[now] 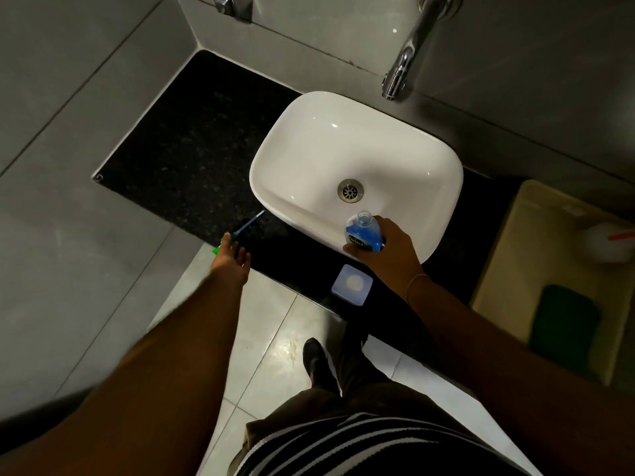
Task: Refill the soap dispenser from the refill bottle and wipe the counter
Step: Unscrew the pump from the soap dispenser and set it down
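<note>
My right hand (388, 250) grips a clear bottle of blue soap (364, 231), open at the neck, over the front rim of the white sink (275, 159). My left hand (232, 252) holds the pump head with its thin blue dip tube (248, 224) pointing out over the black counter (192, 149); a green part shows under the fingers. A square pale-blue container (351, 285) stands on the counter's front edge, just below the right hand.
A chrome tap (403, 63) juts from the tiled wall above the sink. At the right stands a beige bin (508, 255) with a white bottle and a dark green cloth (563, 321) inside. Tiled floor lies below.
</note>
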Tool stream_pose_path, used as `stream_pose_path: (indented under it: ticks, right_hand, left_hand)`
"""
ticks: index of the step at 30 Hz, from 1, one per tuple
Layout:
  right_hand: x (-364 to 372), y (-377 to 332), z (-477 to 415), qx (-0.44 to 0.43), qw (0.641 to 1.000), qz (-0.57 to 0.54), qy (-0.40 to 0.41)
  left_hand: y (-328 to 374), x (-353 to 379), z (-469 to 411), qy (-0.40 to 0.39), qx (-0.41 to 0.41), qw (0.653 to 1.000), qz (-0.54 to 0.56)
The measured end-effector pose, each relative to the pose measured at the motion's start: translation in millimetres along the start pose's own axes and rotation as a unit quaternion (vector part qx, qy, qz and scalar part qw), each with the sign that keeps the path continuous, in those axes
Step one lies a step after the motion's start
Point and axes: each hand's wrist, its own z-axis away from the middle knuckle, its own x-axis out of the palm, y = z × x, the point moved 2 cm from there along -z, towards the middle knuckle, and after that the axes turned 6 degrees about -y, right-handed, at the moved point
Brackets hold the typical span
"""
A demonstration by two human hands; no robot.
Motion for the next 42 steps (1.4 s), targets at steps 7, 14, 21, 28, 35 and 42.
stream_pose_path:
  ticks: [7,14,21,28,35,42]
  right_hand:
    - [14,-2,-1,-0.012,1.000,-0.011,-0.018]
    - [20,-4,-5,-0.016,0.999,-0.028,-0.024]
    - [27,-12,-11,-0.018,0.999,-0.027,-0.031]
    - [35,-22,-16,-0.027,0.998,-0.025,-0.040]
    - [52,-41,-17,-0.041,0.998,-0.027,-0.033]
    - [75,-52,-21,-0.054,0.998,0.016,-0.026]
  left_hand:
    - [-2,-1,-5,0.001,0.007,0.999,-0.041]
    - [3,6,-16,-0.005,-0.004,0.990,-0.140]
    - [19,4,-24,0.109,0.104,0.880,-0.451]
    - [19,0,-23,0.087,0.112,0.899,-0.414]
    - [8,-29,-5,0.065,0.178,0.920,-0.343]
    - [-7,-61,4,0.014,0.191,0.915,-0.356]
